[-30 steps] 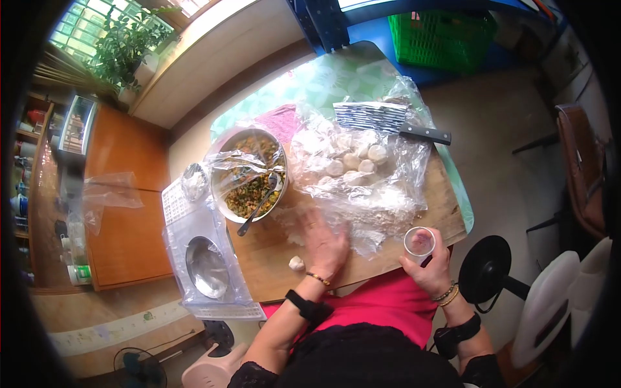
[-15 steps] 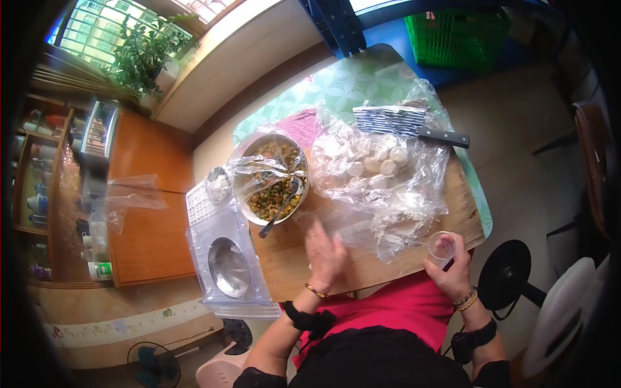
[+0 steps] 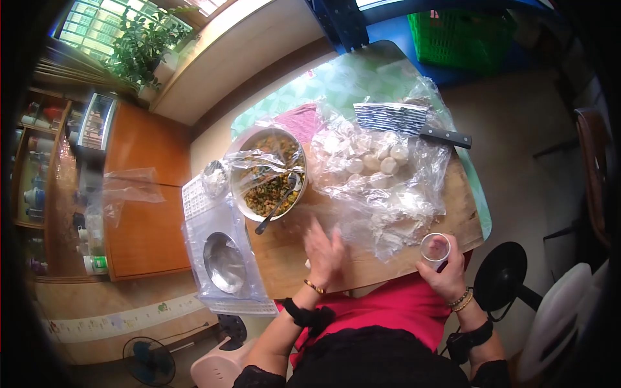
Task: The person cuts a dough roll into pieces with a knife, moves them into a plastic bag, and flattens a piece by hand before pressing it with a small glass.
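Observation:
My left hand (image 3: 325,251) is over the near edge of the wooden board (image 3: 284,262), fingers apart, with a small white piece beside its palm. In my right hand (image 3: 447,275) is a clear cup (image 3: 435,247), held at the board's right corner. A white bowl (image 3: 307,187) of chopped filling (image 3: 268,193) stands at the board's left, partly under plastic film, with a spoon (image 3: 278,208) in it. Round dough pieces (image 3: 389,166) lie among plastic and flour (image 3: 407,220). Across the plastic rests a cleaver (image 3: 391,119) with a striped blade.
Left of the board, a metal dish (image 3: 225,262) sits in plastic on a white rack (image 3: 197,194). A pink cloth (image 3: 297,121) lies behind the bowl. A green basket (image 3: 459,39) is at the back right. A black round fan-like object (image 3: 501,275) stands at the right.
My right hand has moved slightly left with the cup. My left hand stays in nearly the same place. The view has shifted slightly.

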`<state>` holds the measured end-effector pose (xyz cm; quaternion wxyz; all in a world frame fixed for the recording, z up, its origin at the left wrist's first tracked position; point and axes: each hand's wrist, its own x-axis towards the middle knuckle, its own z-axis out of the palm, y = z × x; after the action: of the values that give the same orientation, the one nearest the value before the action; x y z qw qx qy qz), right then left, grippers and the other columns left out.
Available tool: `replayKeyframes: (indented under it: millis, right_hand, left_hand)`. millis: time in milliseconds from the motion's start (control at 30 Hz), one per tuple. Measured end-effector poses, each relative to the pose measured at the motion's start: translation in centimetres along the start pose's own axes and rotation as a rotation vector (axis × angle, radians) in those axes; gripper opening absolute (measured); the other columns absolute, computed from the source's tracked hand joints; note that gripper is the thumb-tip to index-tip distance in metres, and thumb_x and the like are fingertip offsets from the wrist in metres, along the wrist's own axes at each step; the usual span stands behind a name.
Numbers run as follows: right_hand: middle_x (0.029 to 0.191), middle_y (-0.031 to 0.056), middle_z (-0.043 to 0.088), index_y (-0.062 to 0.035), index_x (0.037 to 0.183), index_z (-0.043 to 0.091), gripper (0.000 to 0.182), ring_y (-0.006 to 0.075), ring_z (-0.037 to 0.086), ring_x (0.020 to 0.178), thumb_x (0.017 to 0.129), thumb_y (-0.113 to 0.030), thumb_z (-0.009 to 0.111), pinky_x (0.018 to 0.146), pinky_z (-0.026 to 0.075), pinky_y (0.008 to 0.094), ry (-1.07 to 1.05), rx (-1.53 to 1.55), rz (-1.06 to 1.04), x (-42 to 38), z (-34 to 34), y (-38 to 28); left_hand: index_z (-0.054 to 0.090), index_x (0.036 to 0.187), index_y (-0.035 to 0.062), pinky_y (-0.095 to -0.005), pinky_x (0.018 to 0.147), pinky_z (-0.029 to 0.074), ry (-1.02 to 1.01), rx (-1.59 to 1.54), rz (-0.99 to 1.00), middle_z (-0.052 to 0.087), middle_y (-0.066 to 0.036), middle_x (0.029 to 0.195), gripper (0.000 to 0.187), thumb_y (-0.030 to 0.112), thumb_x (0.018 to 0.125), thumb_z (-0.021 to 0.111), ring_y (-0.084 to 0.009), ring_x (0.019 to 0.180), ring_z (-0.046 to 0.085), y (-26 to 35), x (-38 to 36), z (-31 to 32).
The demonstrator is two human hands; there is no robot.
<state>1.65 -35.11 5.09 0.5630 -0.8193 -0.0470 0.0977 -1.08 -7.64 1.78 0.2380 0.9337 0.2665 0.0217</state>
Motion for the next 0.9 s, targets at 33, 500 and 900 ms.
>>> replayKeyframes:
  millis: [33,500,900]
  right_hand:
    - [0.098,0.0149,0.065,-0.0019,0.116,0.051,0.060,0.0262,0.068,0.090,0.066,-0.015,0.082,0.080,0.054,0.0350,-0.011,0.006,0.009,0.0,0.0,0.0]
    - [0.100,0.0147,0.065,-0.0026,0.119,0.050,0.060,0.0263,0.067,0.091,0.068,-0.012,0.080,0.081,0.053,0.0354,0.017,0.031,-0.002,0.1,-0.8,-0.5]
    - [0.100,0.0134,0.063,-0.0036,0.123,0.048,0.066,0.0250,0.065,0.094,0.068,-0.014,0.081,0.082,0.052,0.0350,-0.114,0.064,-0.016,0.8,1.2,-1.1]
  left_hand:
    - [0.029,0.141,-0.0138,-0.0468,0.107,0.033,0.008,-0.027,-0.095,0.045,-0.035,0.135,0.072,0.030,0.092,0.055,-0.0463,0.124,0.044,0.4,1.0,-0.2]
    - [0.033,0.139,-0.0088,-0.0527,0.115,0.019,-0.089,-0.024,0.530,0.037,-0.034,0.140,0.067,0.029,0.090,0.059,-0.0472,0.133,0.033,2.1,-1.7,3.8]
    - [0.033,0.142,-0.0033,-0.0494,0.111,0.029,-0.390,-0.398,0.648,0.039,-0.030,0.141,0.068,0.021,0.087,0.064,-0.0472,0.131,0.036,2.8,-3.1,0.5]
